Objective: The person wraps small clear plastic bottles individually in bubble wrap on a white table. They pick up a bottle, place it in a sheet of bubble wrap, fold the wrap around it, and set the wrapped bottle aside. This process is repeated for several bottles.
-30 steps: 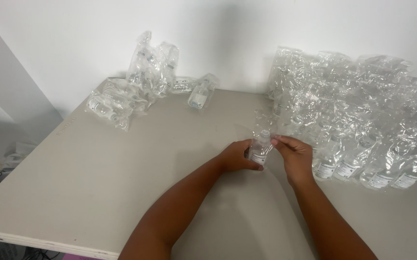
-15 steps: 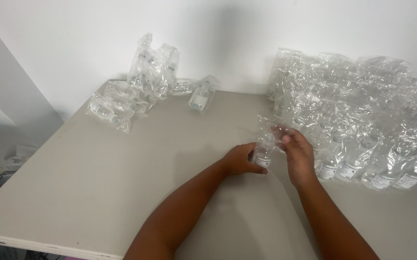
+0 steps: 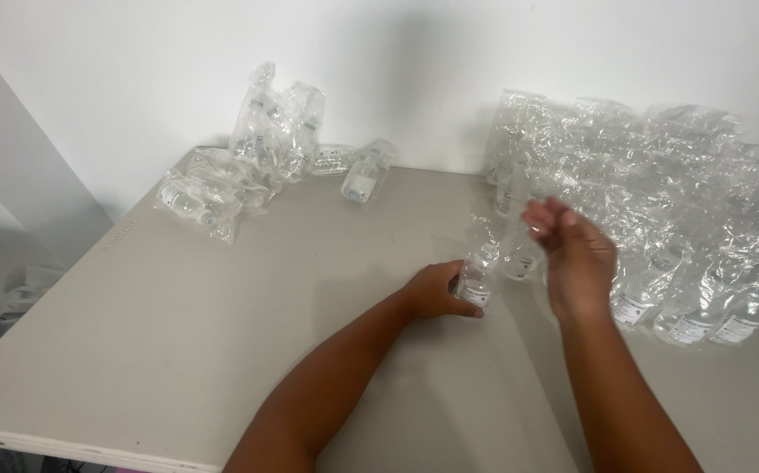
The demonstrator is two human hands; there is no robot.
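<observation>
My left hand [image 3: 432,291] grips a small clear bottle in a clear plastic bag [image 3: 479,267], standing upright on the grey table [image 3: 222,315]. The bag's open top rises above the bottle. My right hand [image 3: 572,250] is lifted off the bottle, blurred, fingers loosely apart, hovering to the right in front of a big group of bagged bottles [image 3: 660,219]. It holds nothing that I can see.
Many upright bagged bottles fill the table's right side against the white wall [image 3: 397,61]. A smaller heap of bagged bottles [image 3: 248,158] lies at the back left, with one bagged bottle [image 3: 364,175] apart from it. The table's front edge runs along the bottom left.
My right hand let go of the bag's top and moved up and to the right. My left hand stayed on the bottle.
</observation>
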